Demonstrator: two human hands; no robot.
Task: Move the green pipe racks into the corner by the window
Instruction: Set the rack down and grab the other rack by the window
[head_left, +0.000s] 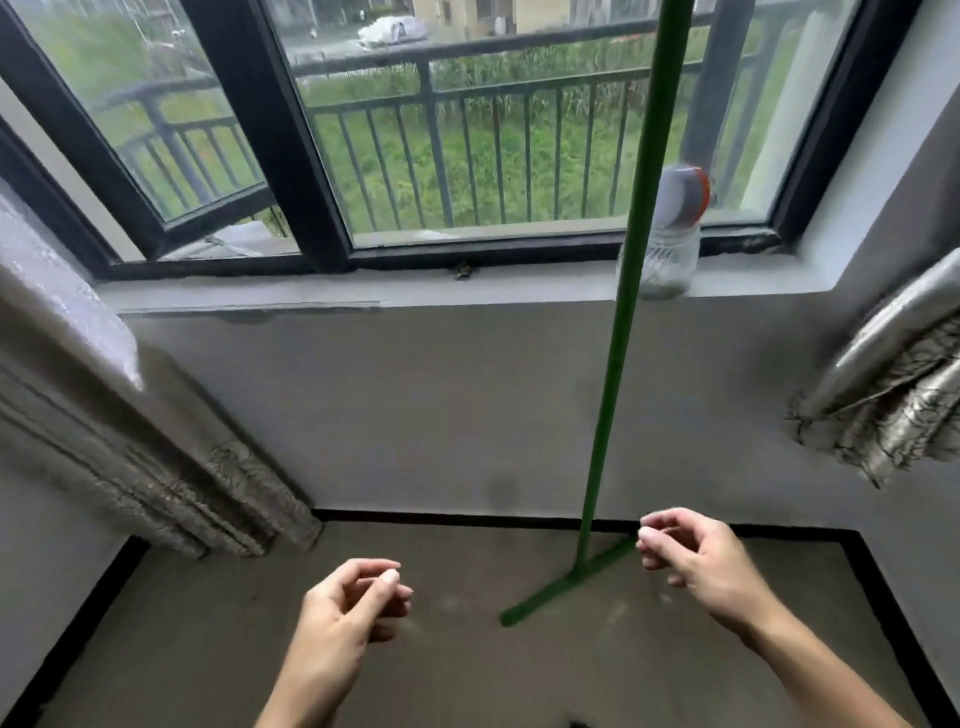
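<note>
A green pipe rack (621, 332) stands upright right of centre, its long pole rising past the window to the top of the frame. Its short foot bar (566, 582) lies on the brown floor, close to the wall under the sill. My right hand (691, 556) hovers just right of the foot bar with fingers loosely curled, holding nothing; whether it touches the bar I cannot tell. My left hand (353, 603) is lower left of the bar, apart from it, fingers curled and empty.
A clear jar with a grey and orange lid (670, 244) sits on the window sill (467, 291) behind the pole. Patterned curtains hang at the left (130, 441) and right (893, 395). Black skirting (441, 517) edges the floor.
</note>
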